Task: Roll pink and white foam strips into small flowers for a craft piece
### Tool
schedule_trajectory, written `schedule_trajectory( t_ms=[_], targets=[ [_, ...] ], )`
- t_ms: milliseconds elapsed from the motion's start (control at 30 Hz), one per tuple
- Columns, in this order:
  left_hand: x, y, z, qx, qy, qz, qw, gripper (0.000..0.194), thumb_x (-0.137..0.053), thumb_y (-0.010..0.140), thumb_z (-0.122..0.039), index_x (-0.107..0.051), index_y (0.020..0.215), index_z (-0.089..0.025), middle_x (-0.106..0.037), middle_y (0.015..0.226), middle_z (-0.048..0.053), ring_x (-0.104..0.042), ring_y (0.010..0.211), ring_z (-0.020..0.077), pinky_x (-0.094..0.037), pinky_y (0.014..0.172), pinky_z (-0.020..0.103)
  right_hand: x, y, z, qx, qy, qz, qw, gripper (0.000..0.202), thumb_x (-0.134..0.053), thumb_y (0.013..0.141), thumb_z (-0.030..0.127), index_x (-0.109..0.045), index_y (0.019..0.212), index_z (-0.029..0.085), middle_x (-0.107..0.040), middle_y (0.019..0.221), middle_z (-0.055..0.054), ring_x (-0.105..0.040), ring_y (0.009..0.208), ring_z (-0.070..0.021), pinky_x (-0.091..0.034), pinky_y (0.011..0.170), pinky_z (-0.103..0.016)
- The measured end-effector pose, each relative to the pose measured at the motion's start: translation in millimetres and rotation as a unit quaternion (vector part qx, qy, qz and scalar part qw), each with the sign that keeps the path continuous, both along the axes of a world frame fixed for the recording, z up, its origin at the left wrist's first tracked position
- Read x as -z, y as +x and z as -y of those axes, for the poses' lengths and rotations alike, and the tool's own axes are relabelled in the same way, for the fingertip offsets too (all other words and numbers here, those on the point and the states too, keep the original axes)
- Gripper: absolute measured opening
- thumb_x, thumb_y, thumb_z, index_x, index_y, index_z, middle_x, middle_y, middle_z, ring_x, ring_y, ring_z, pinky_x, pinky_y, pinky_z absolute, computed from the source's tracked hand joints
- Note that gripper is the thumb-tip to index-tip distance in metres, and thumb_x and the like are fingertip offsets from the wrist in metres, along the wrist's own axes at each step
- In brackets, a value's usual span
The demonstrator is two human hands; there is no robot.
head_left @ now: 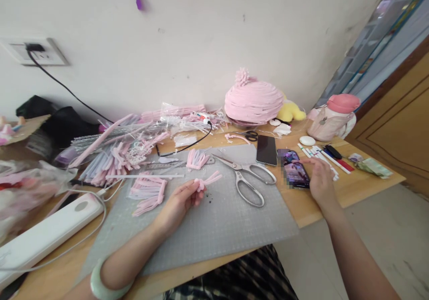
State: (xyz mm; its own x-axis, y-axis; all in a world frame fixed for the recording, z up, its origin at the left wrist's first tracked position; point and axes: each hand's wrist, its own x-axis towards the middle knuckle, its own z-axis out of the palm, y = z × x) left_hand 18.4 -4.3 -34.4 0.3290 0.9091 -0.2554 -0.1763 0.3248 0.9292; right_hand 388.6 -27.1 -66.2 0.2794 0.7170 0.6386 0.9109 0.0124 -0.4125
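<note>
My left hand (186, 195) is closed over the grey cutting mat (214, 233), pinching a small bent piece of pink pipe cleaner (212, 179) whose loose ends point right. My right hand (320, 181) reaches to a lit smartphone (296, 170) at the table's right. Its index finger is stretched out at the screen; nothing shows in its grip. Silver scissors (239, 175) lie with blades parted between the two hands. Left of my left hand rests a bundle of folded pink and pale pipe cleaners (149, 192), and a smaller bundle (197, 158) sits behind it.
A dark phone (267, 150) and black-handled scissors (250, 135) lie behind the silver scissors. A pink dome with a pompom (253, 101) stands by the wall. Loose pipe cleaners (117, 157) fill the back left, near a white power bank (50, 233). Markers (331, 161) and a pink bottle (330, 119) are right.
</note>
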Motion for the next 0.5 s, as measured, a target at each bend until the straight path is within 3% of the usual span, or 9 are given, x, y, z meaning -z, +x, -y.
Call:
schedule_trajectory(
  t_ms=[367,500],
  targets=[
    [4.8,-3.4,-4.2,-0.015,0.009,-0.007,1.000,0.023,-0.061,0.075,-0.035,-0.058,0.068,-0.014,-0.055,0.063,0.000,-0.041,0.052,0.0080,-0.033,0.050,0.021,-2.0,-2.1,-0.8,-0.011,-0.018,-0.003,1.000,0.049,-0.013,0.091,0.041,-0.058,0.089,0.021,-0.061,0.098,-0.012,-0.051,0.100,-0.0255,-0.035,0.088,-0.044],
    [3.5,-3.1,-3.7,-0.023,0.008,0.004,1.000,0.022,-0.063,0.074,-0.033,-0.060,0.086,-0.015,-0.057,0.063,0.000,-0.044,0.052,0.0089,-0.033,0.050,0.021,-2.1,-2.6,-1.8,-0.008,-0.035,0.005,0.999,0.048,-0.014,0.090,0.039,-0.059,0.089,0.021,-0.062,0.099,-0.011,-0.050,0.100,-0.0253,-0.033,0.089,-0.045]
  ],
)
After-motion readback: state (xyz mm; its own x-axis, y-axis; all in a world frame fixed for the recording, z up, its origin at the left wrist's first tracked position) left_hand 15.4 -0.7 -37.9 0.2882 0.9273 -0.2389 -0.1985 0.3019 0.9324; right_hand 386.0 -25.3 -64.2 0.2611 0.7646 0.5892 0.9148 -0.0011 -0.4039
